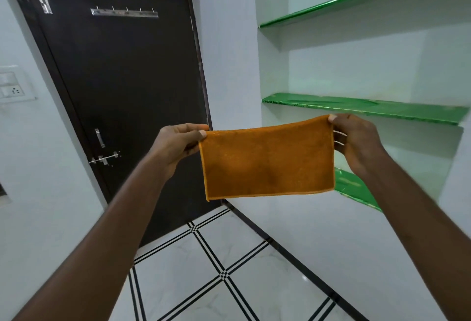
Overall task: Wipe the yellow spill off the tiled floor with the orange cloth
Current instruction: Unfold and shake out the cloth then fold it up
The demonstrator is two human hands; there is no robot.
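Note:
The orange cloth (pixel 267 162) hangs spread flat in the air in front of me, at about chest height. My left hand (pixel 178 145) pinches its upper left corner. My right hand (pixel 356 139) pinches its upper right corner. Both arms are stretched forward. The white tiled floor (pixel 229 257) with black stripe lines shows below the cloth. No yellow spill is visible on the part of the floor in view.
A dark brown door (pixel 122 91) with a latch and a hook rail stands shut ahead on the left. Green shelves (pixel 362 108) are set into the white wall on the right. A switch plate (pixel 12 86) sits on the left wall.

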